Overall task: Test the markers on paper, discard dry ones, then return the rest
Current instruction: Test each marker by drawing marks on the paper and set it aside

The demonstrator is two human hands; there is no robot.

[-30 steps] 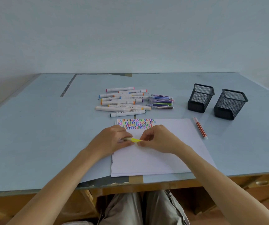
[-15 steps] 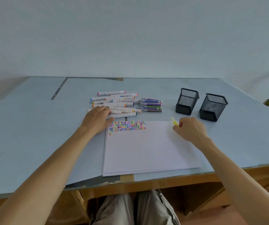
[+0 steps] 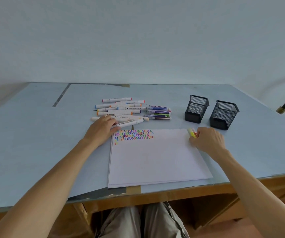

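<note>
Resting at the near edge of the pile of white-barrelled markers [image 3: 121, 111], the left hand [image 3: 102, 128] lies at about 10 o'clock from the paper [image 3: 155, 158], its fingers curled onto the nearest white marker [image 3: 129, 123]. At 2 o'clock on the sheet, the right hand [image 3: 207, 140] pinches a yellow marker [image 3: 191, 132] at the paper's far right corner, just beside an orange-red marker [image 3: 195, 133]. Rows of coloured squiggles [image 3: 134, 135] fill the sheet's 11 o'clock corner. Thin pens [image 3: 159, 112] lie right of the pile. Two black mesh cups [image 3: 196, 109] stand at 1 o'clock on the blue table [image 3: 35, 134].
</note>
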